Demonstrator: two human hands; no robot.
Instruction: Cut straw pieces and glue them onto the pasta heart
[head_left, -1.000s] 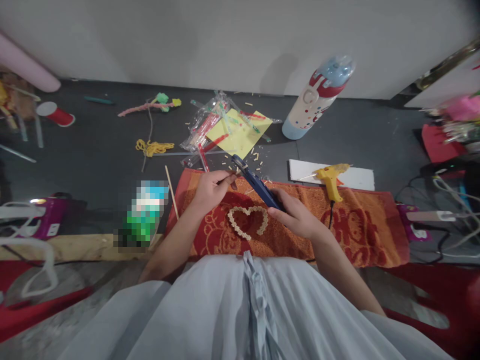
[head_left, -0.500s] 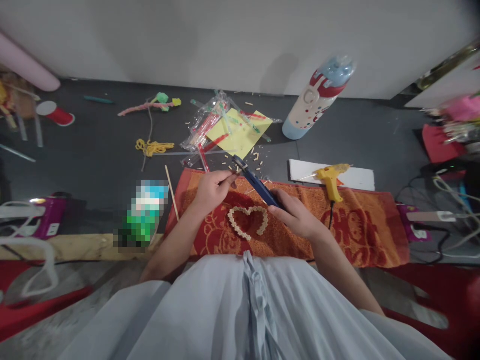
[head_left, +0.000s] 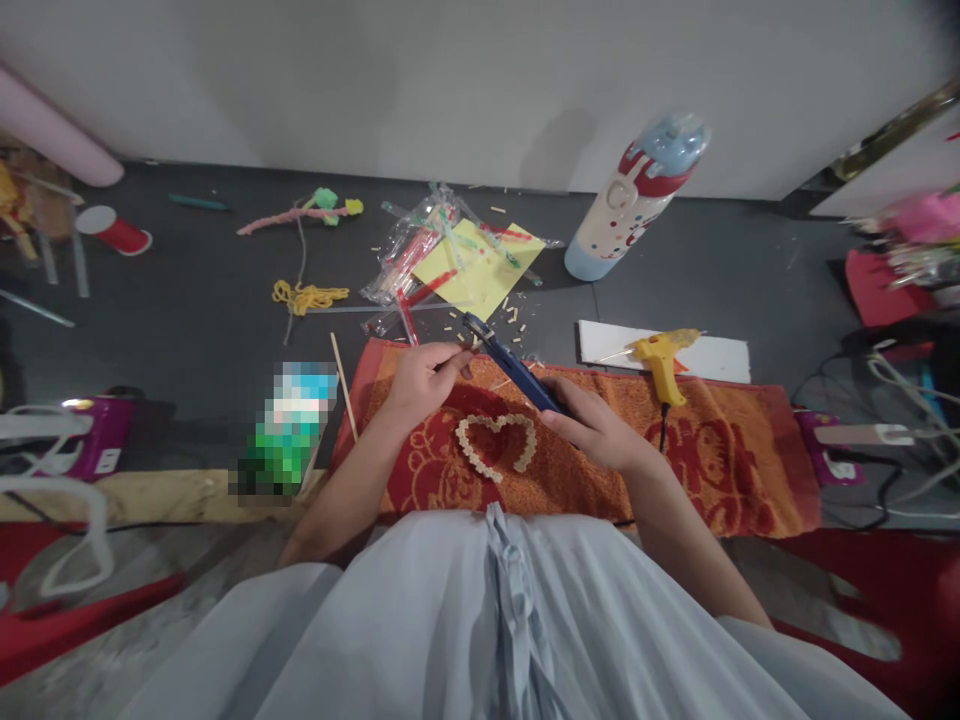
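My right hand (head_left: 592, 425) is wrapped round the near end of a long dark-blue tool (head_left: 517, 368) with a metal head, whose exact kind I cannot make out. The tool slants up and left across the towel. Close beside its head, my left hand (head_left: 429, 380) is closed in a pinch; what lies between the fingertips is too small to name. Below both hands, a heart outline (head_left: 466, 448) made of small pale pieces lies on the orange-red towel (head_left: 585, 490), with a gap at its lower right. Several short pale bits (head_left: 512, 314) are scattered just past the tool.
A yellow glue gun (head_left: 664, 362) rests on a white strip (head_left: 720, 360) at the right. Behind stand a tall bottle (head_left: 619, 210) and, farther left, yellow paper (head_left: 487, 275) with plastic wrappers. A thin wooden stick (head_left: 343, 385) and a pixelated packet (head_left: 289, 425) lie left of my arm.
The head of the blue tool has shifted very slightly left, and my right hand a little with it. My left hand keeps its pinch, and the heart outline has not moved.
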